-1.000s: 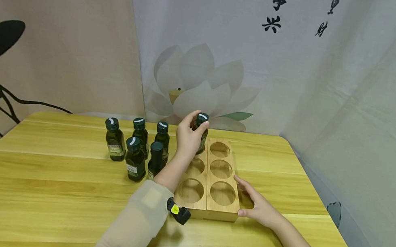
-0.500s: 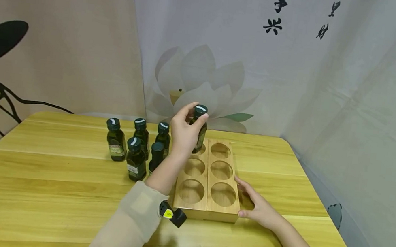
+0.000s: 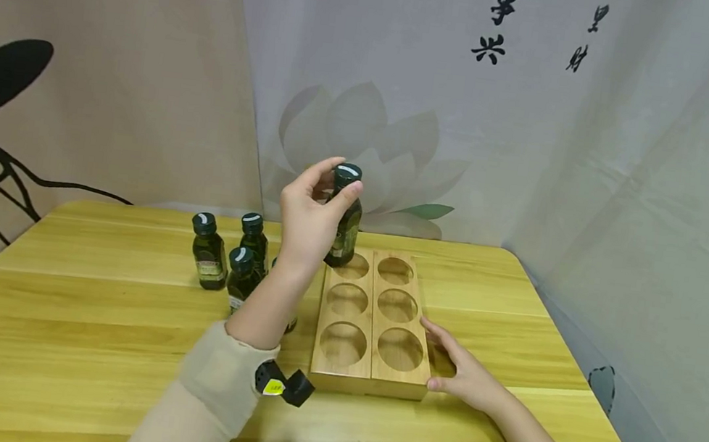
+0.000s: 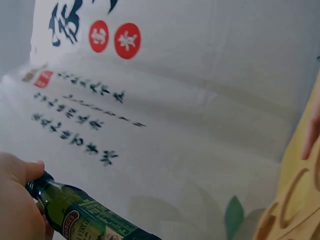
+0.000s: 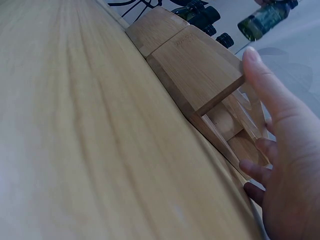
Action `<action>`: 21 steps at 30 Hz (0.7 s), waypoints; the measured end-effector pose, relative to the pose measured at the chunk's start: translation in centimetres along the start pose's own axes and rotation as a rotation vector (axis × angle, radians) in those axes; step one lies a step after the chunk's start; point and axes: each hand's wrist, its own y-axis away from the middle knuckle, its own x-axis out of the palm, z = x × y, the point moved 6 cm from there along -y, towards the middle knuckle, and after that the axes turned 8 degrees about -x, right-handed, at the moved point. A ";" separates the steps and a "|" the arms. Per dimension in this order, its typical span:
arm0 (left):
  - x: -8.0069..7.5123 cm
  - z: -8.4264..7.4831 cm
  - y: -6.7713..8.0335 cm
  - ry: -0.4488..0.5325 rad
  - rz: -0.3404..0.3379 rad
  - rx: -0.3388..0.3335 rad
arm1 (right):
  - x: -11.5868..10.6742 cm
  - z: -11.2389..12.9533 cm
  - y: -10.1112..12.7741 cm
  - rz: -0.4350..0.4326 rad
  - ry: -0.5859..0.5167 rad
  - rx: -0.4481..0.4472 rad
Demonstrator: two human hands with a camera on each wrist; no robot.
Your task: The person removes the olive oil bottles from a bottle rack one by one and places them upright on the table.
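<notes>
A small dark green olive oil bottle (image 3: pixel 345 231) with a dark cap is pinched near its neck by my left hand (image 3: pixel 308 223). It hangs upright over the back left of a wooden rack (image 3: pixel 368 385), which has two columns of round holes. In the left wrist view the bottle's label (image 4: pixel 82 225) shows beside the thumb. My right hand (image 3: pixel 468 376) rests at the rack's right side, fingers spread along it, thumb at the front corner. In the right wrist view the thumb (image 5: pixel 260 75) lies by the top edge and the other fingers are near the open side.
Left of the rack several similar bottles stand on the wooden table (image 3: pixel 83 350), among them one at the far left (image 3: pixel 210 259) and one nearer (image 3: pixel 241 277). My left forearm hides part of this group. A printed curtain (image 3: pixel 385 71) hangs behind the table.
My left hand has lifted the bottle up out of the back left hole and moved it leftward. My right hand and the rack stay in place.
</notes>
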 end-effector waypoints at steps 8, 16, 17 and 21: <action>-2.6 -2.6 -0.1 0.024 -0.011 0.029 | 0.0 -0.1 0.1 -0.001 -0.005 0.001; -5.0 -4.4 0.0 -0.014 -0.035 0.035 | 0.0 -0.1 0.1 -0.001 -0.002 -0.001; -5.3 -4.6 0.0 -0.020 -0.037 0.038 | 0.0 -0.1 0.1 -0.002 0.000 -0.003; -6.4 -5.2 0.1 -0.008 -0.047 0.024 | 0.0 0.0 0.1 -0.001 0.000 -0.005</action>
